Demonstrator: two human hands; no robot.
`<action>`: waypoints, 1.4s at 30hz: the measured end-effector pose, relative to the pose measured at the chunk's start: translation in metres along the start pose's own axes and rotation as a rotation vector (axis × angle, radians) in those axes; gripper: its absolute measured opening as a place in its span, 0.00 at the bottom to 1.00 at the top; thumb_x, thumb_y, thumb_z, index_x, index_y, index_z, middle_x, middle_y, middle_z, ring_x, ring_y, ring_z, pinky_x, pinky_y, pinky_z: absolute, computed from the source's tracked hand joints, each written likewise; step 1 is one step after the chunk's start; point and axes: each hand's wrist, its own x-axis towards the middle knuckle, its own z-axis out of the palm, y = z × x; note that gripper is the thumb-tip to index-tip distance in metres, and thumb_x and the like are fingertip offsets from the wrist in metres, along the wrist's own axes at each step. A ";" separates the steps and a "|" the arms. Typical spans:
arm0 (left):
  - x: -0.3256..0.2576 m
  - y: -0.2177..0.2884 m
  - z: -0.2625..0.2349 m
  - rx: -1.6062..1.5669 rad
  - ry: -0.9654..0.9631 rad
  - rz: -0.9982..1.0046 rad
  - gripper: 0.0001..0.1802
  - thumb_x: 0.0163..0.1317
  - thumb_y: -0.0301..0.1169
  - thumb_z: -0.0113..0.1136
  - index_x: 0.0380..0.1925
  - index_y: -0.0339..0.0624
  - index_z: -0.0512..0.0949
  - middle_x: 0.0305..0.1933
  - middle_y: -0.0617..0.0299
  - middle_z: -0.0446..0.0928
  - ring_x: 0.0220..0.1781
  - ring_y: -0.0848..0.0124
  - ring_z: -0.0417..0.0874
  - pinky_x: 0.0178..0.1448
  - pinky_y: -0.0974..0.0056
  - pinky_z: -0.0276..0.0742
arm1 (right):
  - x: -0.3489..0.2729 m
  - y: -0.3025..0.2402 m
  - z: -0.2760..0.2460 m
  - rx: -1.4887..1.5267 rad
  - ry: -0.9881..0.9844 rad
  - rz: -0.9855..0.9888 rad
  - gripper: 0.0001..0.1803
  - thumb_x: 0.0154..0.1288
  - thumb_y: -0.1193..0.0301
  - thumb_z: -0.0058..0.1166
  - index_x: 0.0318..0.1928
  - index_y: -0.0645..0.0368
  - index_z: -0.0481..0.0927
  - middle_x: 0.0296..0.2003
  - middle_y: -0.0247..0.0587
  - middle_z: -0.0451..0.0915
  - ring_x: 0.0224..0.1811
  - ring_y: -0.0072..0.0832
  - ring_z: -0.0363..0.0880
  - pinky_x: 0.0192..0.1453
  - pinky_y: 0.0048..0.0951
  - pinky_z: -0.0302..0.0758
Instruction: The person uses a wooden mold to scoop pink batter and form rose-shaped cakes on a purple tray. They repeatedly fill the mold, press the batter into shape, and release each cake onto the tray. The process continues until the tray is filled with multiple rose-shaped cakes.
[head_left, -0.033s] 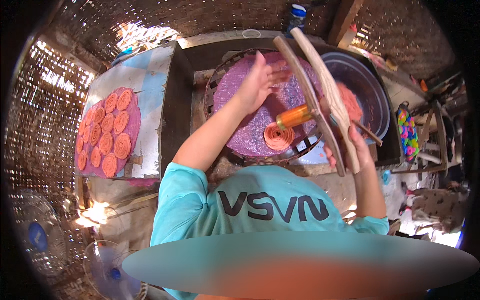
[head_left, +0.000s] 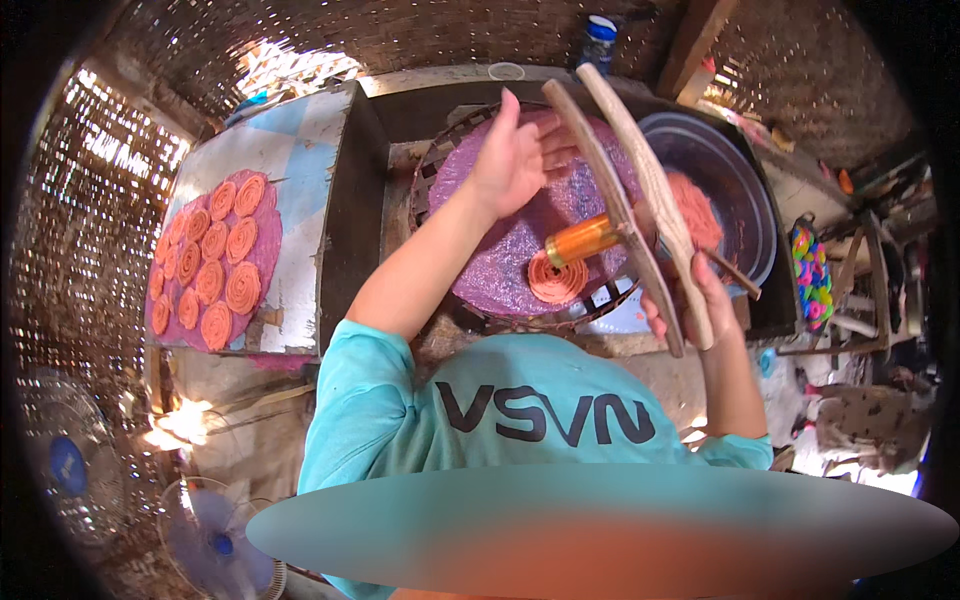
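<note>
My right hand (head_left: 716, 305) is wrapped round the lower ends of the two long wooden handles of a noodle press (head_left: 652, 185). Its shiny orange-gold cylinder (head_left: 583, 239) points left and down over a coiled nest of orange dough strands (head_left: 557, 283). That nest lies on the near part of a round tray covered with a purple sheet (head_left: 485, 250). Above the tray's far left part, my left hand (head_left: 512, 168) is open and empty, thumb up and fingers apart, close to the handles but not gripping them.
At right stands a dark basin (head_left: 768, 215) with a lump of orange dough (head_left: 692, 208). On the left, a box-like table (head_left: 305, 210) carries a purple round sheet with several orange coils (head_left: 241, 287). A blue bottle (head_left: 598, 45) stands at the back; fans (head_left: 222, 545) are at lower left.
My left hand has risen slightly and moved a little left. The press in my right hand has shifted slightly left, its cylinder still above the nest.
</note>
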 end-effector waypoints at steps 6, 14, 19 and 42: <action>-0.002 0.039 0.009 -0.058 -0.148 0.130 0.46 0.60 0.67 0.26 0.56 0.35 0.67 0.57 0.46 0.71 0.60 0.56 0.71 0.65 0.51 0.64 | 0.020 -0.001 0.007 -0.182 -0.107 -0.080 0.46 0.54 0.34 0.45 0.54 0.67 0.65 0.28 0.50 0.76 0.20 0.32 0.76 0.23 0.29 0.76; -0.022 -0.014 0.053 1.468 0.290 0.766 0.16 0.39 0.39 0.64 0.28 0.43 0.77 0.27 0.47 0.78 0.32 0.48 0.79 0.35 0.49 0.75 | 0.025 -0.013 0.030 -0.553 0.144 -0.350 0.39 0.62 0.39 0.38 0.46 0.67 0.71 0.28 0.44 0.77 0.26 0.32 0.77 0.32 0.29 0.74; -0.016 -0.019 0.069 1.908 0.135 1.066 0.14 0.37 0.38 0.62 0.24 0.43 0.76 0.23 0.52 0.78 0.28 0.53 0.81 0.31 0.51 0.75 | 0.028 -0.081 0.024 -1.207 0.272 -1.143 0.39 0.63 0.44 0.43 0.57 0.70 0.63 0.48 0.51 0.69 0.50 0.39 0.69 0.54 0.36 0.65; -0.041 -0.033 0.074 1.976 -0.062 1.015 0.10 0.33 0.35 0.64 0.12 0.45 0.73 0.17 0.55 0.74 0.22 0.57 0.78 0.30 0.56 0.72 | -0.051 -0.088 -0.027 -0.818 0.293 -0.982 0.32 0.53 0.78 0.54 0.58 0.61 0.55 0.34 0.36 0.70 0.34 0.19 0.69 0.42 0.21 0.68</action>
